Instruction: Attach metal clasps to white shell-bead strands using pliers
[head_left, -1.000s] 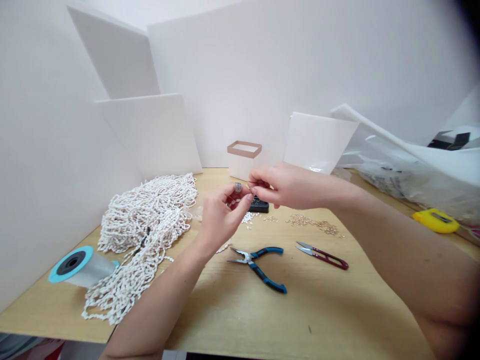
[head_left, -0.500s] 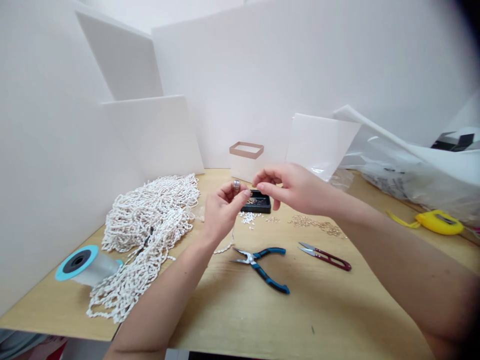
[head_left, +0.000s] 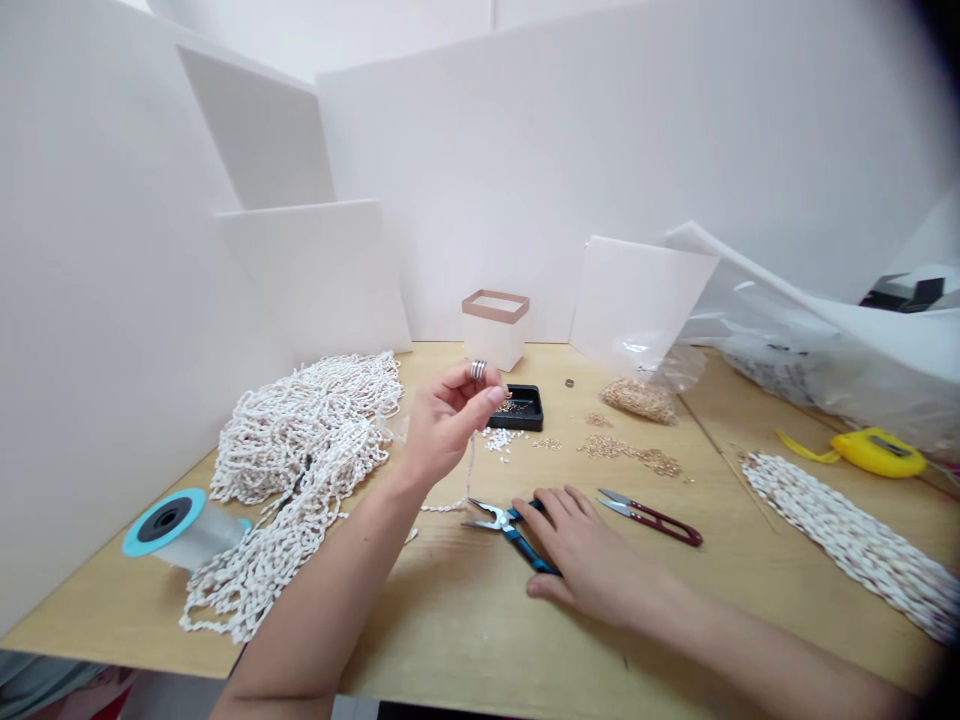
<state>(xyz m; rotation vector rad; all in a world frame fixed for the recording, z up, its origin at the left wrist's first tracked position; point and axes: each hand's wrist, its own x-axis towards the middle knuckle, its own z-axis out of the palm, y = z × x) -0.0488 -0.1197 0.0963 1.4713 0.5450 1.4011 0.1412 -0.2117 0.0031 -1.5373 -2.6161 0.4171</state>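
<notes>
My left hand (head_left: 454, 415) is raised over the table, thumb and index finger pinched on the end of a thin beaded strand (head_left: 471, 462). The strand hangs down to the tabletop beside the pliers' jaws. A ring with several bands sits on a finger of this hand. My right hand (head_left: 574, 545) lies over the handles of the blue-and-black pliers (head_left: 517, 535), fingers stretched out and covering part of them. The pliers lie with jaws spread, pointing left. Red-handled thread snips (head_left: 652, 515) lie just right of that hand.
A black tray (head_left: 525, 408) of small gold pieces stands behind, with white beads (head_left: 499, 440) and gold pieces (head_left: 622, 452) scattered nearby. Bundled white strands (head_left: 300, 450) and a thread spool (head_left: 176, 530) are left. A white box (head_left: 495, 335), yellow tape measure (head_left: 877, 452) and beaded strands (head_left: 847, 535) stand or lie around.
My right hand has left the left hand's fingertips and come down onto the pliers' handles. My left hand stays raised, still pinching the strand. The view has shifted slightly.
</notes>
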